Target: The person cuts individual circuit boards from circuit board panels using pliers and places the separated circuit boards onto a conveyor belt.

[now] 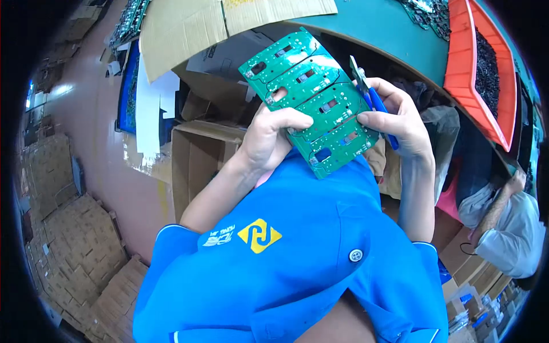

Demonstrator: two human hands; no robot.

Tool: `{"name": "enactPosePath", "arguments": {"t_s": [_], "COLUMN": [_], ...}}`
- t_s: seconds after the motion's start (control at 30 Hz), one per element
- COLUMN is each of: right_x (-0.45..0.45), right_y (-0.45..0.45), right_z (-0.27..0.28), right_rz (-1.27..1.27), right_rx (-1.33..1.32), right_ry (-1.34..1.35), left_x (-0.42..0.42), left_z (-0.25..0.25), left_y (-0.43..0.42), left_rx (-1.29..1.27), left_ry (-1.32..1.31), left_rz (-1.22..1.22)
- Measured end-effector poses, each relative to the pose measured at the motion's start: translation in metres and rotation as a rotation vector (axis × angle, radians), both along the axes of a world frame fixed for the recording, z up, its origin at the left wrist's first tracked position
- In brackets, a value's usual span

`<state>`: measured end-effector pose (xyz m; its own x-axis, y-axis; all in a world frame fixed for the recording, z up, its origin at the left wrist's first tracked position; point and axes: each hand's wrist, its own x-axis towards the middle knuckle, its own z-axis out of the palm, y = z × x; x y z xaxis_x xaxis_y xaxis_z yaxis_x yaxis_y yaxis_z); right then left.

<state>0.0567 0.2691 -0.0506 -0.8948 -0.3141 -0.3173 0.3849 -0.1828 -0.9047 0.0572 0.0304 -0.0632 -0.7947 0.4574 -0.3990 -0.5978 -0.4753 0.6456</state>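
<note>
My left hand [271, 131] grips a green circuit board panel [311, 91] by its left edge, the thumb lying over its face. The board is tilted and divided by lines into several similar sections with slots and small soldered parts. In my right hand [403, 117] are side cutters [376, 102] with blue handles, their metal jaws pointing up along the board's right edge. The right thumb is close to that edge; whether it touches the board I cannot tell. Some right fingers are hidden behind the cutters.
A red bin [466, 63] with small dark parts stands on the green worktop [377, 26] at upper right. Cardboard [186, 34] lies on the bench edge, above an open box [197, 166]. Another person's arm [497, 208] shows at right. Stacked cartons [74, 228] line the left.
</note>
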Motion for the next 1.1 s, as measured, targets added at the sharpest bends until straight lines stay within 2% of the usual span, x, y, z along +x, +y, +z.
{"name": "enactPosePath", "arguments": {"t_s": [0.07,0.23,0.33,0.4,0.43,0.57,0.6,0.73,0.77,0.9,0.97,1.0,1.07,1.1], "right_x": [0.003,0.007,0.009,0.014,0.017,0.021,0.022,0.028,0.03,0.04,0.043,0.046,0.049,0.049], "right_y": [0.002,0.008,0.015,0.022,0.026,0.027,0.025,0.02,0.023,0.045,0.047,0.045,0.039,0.033], "right_z": [-0.002,-0.012,-0.016,-0.018,-0.019,-0.02,-0.019,-0.004,-0.004,-0.013,-0.01,-0.008,-0.005,-0.005], "right_rz": [-0.04,-0.146,-0.18,-0.218,-0.23,-0.241,-0.24,-0.317,-0.327,-0.14,-0.193,-0.249,-0.36,-0.345], "right_rx": [-0.08,-0.252,-0.315,-0.37,-0.365,-0.395,-0.393,-0.388,-0.387,-0.901,-0.823,-0.742,-0.583,-0.592], "right_ry": [-0.029,-0.132,-0.166,-0.206,-0.208,-0.257,-0.258,-0.33,-0.324,-0.388,-0.359,-0.332,-0.276,-0.273], "left_x": [-0.001,0.001,-0.003,-0.006,-0.007,-0.014,-0.017,-0.046,-0.046,-0.026,-0.013,-0.008,0.002,0.004], "left_z": [-0.001,0.003,0.0,-0.002,-0.001,0.016,0.016,0.007,0.008,0.022,0.021,0.024,0.028,0.029], "left_y": [0.001,-0.001,-0.026,-0.04,-0.035,-0.016,-0.014,-0.003,-0.001,0.002,-0.004,-0.003,0.007,0.006], "left_rx": [0.087,0.044,0.024,-0.458,-0.45,-1.327,-1.327,-1.143,-1.133,-0.72,-0.485,-0.502,-0.118,-0.129], "left_ry": [-0.068,-0.056,-0.105,0.188,0.186,1.431,1.429,1.798,1.808,1.146,0.546,0.553,0.217,0.225], "left_rz": [-0.002,-0.046,-0.173,-0.277,-0.287,0.167,0.168,-0.276,-0.277,-0.372,-0.336,-0.325,-0.029,-0.018]}}
